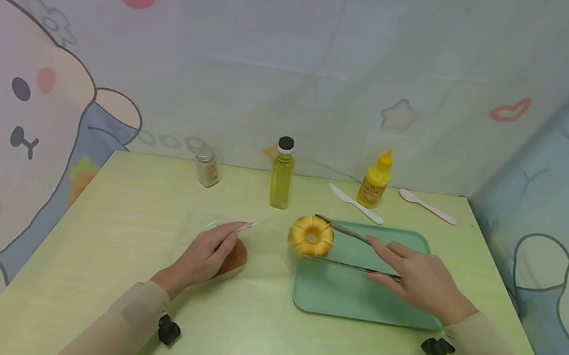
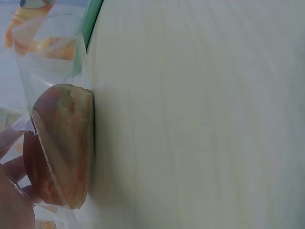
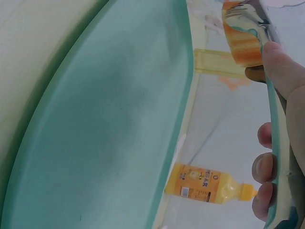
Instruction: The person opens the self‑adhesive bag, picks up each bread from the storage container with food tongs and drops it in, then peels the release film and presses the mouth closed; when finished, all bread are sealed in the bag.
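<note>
My left hand [image 1: 205, 252] holds a clear plastic bag [image 2: 28, 62] at the middle left of the table. Inside the bag lies a brown bread roll [image 1: 235, 258], partly covered by the fingers. My right hand [image 1: 419, 279] grips metal tongs [image 1: 351, 233]. Between the tong tips is a golden ring-shaped cake [image 1: 298, 235], over the left rim of the green tray [image 1: 365, 305], close to the bag's mouth. The right wrist view shows part of the same cake [image 3: 240, 45] beyond the thumb.
Along the back stand a shaker jar [image 1: 206, 167], an oil bottle [image 1: 281, 180] with a dark cap and a yellow squeeze bottle [image 1: 373, 185]. A white plastic knife [image 1: 355, 204] lies behind the tray, and a pale pink spoon [image 1: 427, 206] farther right. A printed cloth [image 1: 258, 61] hangs behind.
</note>
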`<move>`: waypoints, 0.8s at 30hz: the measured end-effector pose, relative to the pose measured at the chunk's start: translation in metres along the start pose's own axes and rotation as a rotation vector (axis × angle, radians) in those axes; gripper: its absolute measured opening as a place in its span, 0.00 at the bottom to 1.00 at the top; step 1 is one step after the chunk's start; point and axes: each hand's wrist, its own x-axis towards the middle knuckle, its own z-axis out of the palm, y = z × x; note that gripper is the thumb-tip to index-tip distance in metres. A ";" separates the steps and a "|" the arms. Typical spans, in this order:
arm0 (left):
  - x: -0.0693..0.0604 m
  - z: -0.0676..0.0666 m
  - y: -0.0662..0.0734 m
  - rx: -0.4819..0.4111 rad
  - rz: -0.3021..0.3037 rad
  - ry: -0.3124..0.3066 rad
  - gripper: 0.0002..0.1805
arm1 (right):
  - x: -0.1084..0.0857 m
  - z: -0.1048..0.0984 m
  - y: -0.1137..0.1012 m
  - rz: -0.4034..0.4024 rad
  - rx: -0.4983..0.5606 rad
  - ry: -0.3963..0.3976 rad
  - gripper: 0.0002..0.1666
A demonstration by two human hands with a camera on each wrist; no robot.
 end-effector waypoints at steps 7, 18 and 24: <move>0.000 -0.001 0.002 0.007 -0.016 -0.008 0.22 | 0.013 0.008 -0.004 -0.046 0.005 0.013 0.40; 0.001 0.001 0.001 -0.007 0.016 -0.006 0.22 | 0.022 0.014 -0.012 -0.104 0.026 -0.002 0.38; 0.002 0.002 0.002 -0.007 0.026 -0.020 0.22 | 0.029 0.015 -0.015 -0.100 0.048 -0.070 0.37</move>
